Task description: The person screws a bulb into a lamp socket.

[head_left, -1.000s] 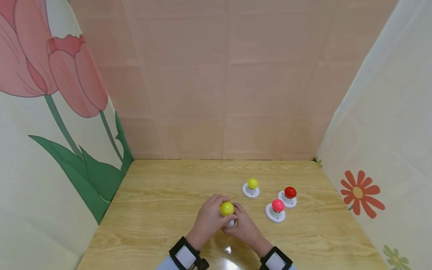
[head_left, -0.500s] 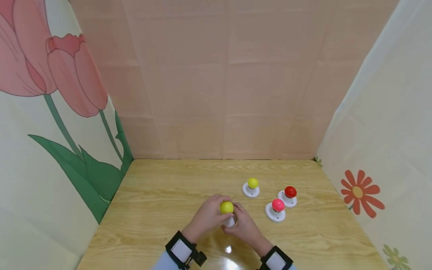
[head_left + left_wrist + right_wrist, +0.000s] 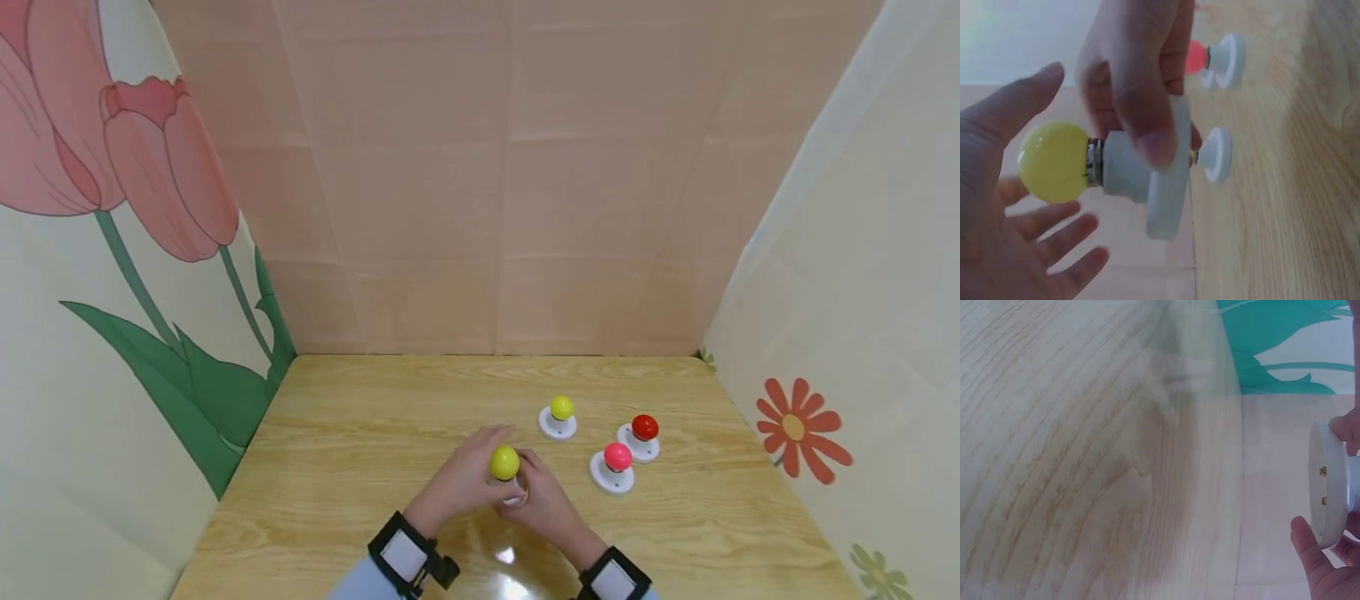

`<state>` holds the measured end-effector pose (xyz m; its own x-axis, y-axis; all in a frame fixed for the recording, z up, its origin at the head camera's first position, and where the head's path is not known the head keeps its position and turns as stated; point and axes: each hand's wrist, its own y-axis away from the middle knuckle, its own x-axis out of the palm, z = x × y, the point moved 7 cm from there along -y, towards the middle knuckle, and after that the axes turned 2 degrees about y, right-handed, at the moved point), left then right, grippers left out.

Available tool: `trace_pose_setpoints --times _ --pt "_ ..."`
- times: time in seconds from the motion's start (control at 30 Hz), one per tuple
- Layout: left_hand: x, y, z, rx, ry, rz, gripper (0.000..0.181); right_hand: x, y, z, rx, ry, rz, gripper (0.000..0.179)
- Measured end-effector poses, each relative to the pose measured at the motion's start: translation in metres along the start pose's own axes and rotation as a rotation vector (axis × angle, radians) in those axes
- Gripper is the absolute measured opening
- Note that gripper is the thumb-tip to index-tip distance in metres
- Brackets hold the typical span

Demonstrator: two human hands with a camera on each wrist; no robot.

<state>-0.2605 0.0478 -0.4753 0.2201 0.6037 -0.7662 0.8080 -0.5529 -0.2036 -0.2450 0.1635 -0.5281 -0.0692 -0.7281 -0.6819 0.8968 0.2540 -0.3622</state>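
My right hand [image 3: 551,504] grips a white round lamp holder [image 3: 1129,162] with a yellow round bulb [image 3: 504,462] standing in it. In the left wrist view the bulb's metal collar shows between the glass and the socket. My left hand [image 3: 465,475] is around the bulb, its thumb and fingers spread apart with a gap to the glass in the left wrist view. The right wrist view shows the underside of the holder's base [image 3: 1329,487], with two brass-coloured bits, and right-hand fingers [image 3: 1310,550] at its edge.
Right of my hands on the wooden table [image 3: 360,433] stand three more white holders with bulbs: a yellow bulb [image 3: 562,407], a red bulb [image 3: 645,427] and a pink bulb [image 3: 618,456]. A plain backdrop [image 3: 495,183] rises behind the table, with flower-printed sheets at both sides.
My left wrist has shifted a little left, and the left hand's fingers have moved slightly about the bulb. My right hand stays in place with the holder. The other bulbs have not moved.
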Motion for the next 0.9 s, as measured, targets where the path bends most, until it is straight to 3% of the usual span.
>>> trace_pose_setpoints --times 0.1,0.2,0.33,0.43,0.9 --pt "-0.008 0.001 0.000 -0.069 -0.074 -0.130 0.079 0.000 -0.001 -0.001 0.010 0.007 0.008 0.063" --pt "-0.013 0.002 -0.001 -0.129 -0.176 -0.203 0.070 0.001 -0.002 -0.002 0.033 0.011 0.024 0.063" --pt "-0.014 0.001 -0.005 -0.126 -0.298 -0.219 0.062 0.003 -0.003 -0.003 0.042 0.003 0.035 0.062" --pt "-0.016 0.001 -0.009 -0.105 -0.336 -0.233 0.060 0.004 -0.003 -0.002 0.039 -0.001 0.035 0.062" --pt "-0.018 0.001 -0.016 -0.145 -0.239 -0.149 0.048 0.004 -0.001 -0.007 0.114 0.017 0.071 0.065"
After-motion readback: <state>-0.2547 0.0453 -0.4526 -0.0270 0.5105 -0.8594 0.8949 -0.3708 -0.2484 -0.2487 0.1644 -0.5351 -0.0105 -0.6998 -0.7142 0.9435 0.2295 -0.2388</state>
